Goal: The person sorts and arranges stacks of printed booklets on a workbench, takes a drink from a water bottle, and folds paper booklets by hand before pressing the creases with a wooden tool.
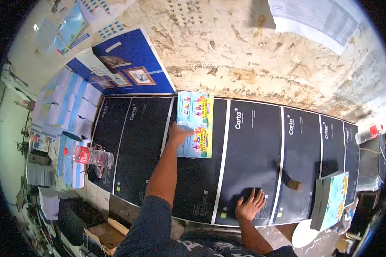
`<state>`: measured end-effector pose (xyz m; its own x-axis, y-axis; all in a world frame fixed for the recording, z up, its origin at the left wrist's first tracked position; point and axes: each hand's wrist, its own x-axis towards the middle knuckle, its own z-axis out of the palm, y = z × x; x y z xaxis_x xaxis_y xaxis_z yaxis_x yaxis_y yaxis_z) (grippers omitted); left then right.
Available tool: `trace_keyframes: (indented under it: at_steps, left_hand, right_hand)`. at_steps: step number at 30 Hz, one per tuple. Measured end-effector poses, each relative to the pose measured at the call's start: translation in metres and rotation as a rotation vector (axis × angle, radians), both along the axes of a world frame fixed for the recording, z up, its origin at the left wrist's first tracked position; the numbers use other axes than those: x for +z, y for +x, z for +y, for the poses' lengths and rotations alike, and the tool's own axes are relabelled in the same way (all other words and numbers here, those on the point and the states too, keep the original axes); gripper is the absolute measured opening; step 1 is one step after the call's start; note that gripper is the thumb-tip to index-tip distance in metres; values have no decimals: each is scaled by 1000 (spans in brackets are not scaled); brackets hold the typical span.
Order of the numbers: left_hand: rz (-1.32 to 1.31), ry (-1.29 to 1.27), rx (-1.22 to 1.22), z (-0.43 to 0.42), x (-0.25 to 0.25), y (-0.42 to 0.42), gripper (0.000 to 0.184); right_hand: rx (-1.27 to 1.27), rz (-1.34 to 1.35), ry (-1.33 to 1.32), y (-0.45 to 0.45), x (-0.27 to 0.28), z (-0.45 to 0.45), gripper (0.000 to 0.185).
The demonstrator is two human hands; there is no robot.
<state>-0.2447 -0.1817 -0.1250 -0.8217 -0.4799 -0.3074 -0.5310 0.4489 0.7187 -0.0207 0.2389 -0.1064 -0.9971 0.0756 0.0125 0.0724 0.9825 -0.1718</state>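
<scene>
My left hand (180,135) reaches across the table to the left edge of a pile of printed booklet covers (202,143). Its fingers and thumb are apart and rest on the sheets; the far fingertips are hard to make out. Light blue and yellow, the covers carry cartoon figures and lie near the wall in a neat upright pile. My right hand (250,206) lies flat with fingers spread on the black table covering (248,167), close to the front edge, holding nothing.
A small brown block (294,185) sits right of my right hand. Further right stands a booklet stack (330,201). Plastic bottles stand at left (92,156) and far right (369,134). Paper stacks (68,103) and a blue board (135,64) are at the back left.
</scene>
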Motion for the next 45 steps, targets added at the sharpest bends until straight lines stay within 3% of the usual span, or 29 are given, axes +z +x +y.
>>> trace_keyframes:
  at_steps: [2, 5, 8, 10, 11, 12, 13, 14, 15, 16, 17, 18, 22, 24, 26, 32, 34, 35, 36, 37, 38, 40, 42, 43, 44, 45]
  left_hand:
    - [-52, -189, 65, 17, 9, -1, 118]
    - [53, -1, 73, 9, 5, -2, 110]
    - [172, -589, 274, 33, 33, 9, 84]
    - [458, 36, 81, 81, 73, 25, 61]
    - [485, 111, -49, 138, 130, 50, 29]
    - [532, 230, -453, 176, 174, 78, 21]
    - [738, 305, -689, 212, 195, 106, 20]
    - [687, 537, -855, 247, 214, 139, 30]
    - [657, 660, -1242, 257, 220, 161, 31]
    - [543, 809, -1625, 268, 227, 183, 33]
    - [405, 952, -2057, 267, 246, 191, 29]
    - [412, 927, -2089, 267, 244, 206, 29]
    - [581, 1425, -1683, 269, 204, 314, 36]
    - [571, 1516, -1528, 273, 215, 341, 38]
    - [589, 1468, -1224, 287, 252, 351, 24]
    - [558, 1625, -1507, 349, 285, 384, 28]
    - [741, 1199, -1711, 344, 296, 378, 26]
    - [769, 1113, -1845, 339, 297, 372, 24]
    - [800, 987, -1801, 331, 286, 373, 32]
    - [819, 871, -1752, 321, 268, 376, 39]
    - [911, 745, -1666, 318, 252, 355, 54]
    - [481, 702, -1089, 304, 207, 337, 48]
    - [547, -29, -888, 286, 117, 304, 52]
    - [523, -204, -853, 281, 76, 298, 59]
    - [500, -206, -844, 284, 53, 297, 62]
    - [463, -358, -870, 287, 42, 298, 64]
  right_hand:
    - [17, -26, 1, -2, -3, 0, 71]
    - [34, -29, 27, 0, -2, 2, 72]
    - [10, -19, 0, -3, 1, -2, 69]
    - [22, -5, 34, 0, -4, 0, 71]
    - [15, -12, 50, 1, -7, 1, 72]
    - [18, 0, 57, -9, -11, 3, 72]
    - [10, -6, 45, -8, -16, 6, 72]
    - [11, -20, 28, 1, -25, 10, 73]
    - [150, 255, 139, 1, -48, 20, 70]
    - [28, 59, -1, 1, -3, -2, 65]
    - [24, 7, -14, 4, 2, -3, 65]
    - [16, -27, -30, 0, 6, -1, 66]
    - [22, 20, -96, 3, 12, 3, 69]
    - [20, 118, -83, 4, 4, 4, 66]
    - [16, 134, -105, 5, 2, 6, 64]
    - [48, 111, -164, 10, -6, 15, 69]
    - [82, 43, -175, 12, 1, 19, 69]
    - [120, -7, -201, 12, 8, 23, 69]
    - [157, -58, -229, 14, 13, 27, 69]
    - [173, 156, -287, 16, 3, 31, 63]
    - [149, 173, -277, 14, 9, 47, 63]
    - [323, -157, -920, 13, 34, 98, 58]
    - [117, 110, -818, 26, 92, 170, 50]
    - [-51, 160, -633, 17, 99, 220, 51]
    - [-170, 300, -641, 0, 89, 284, 53]
    - [-344, 295, -548, 3, 129, 320, 57]
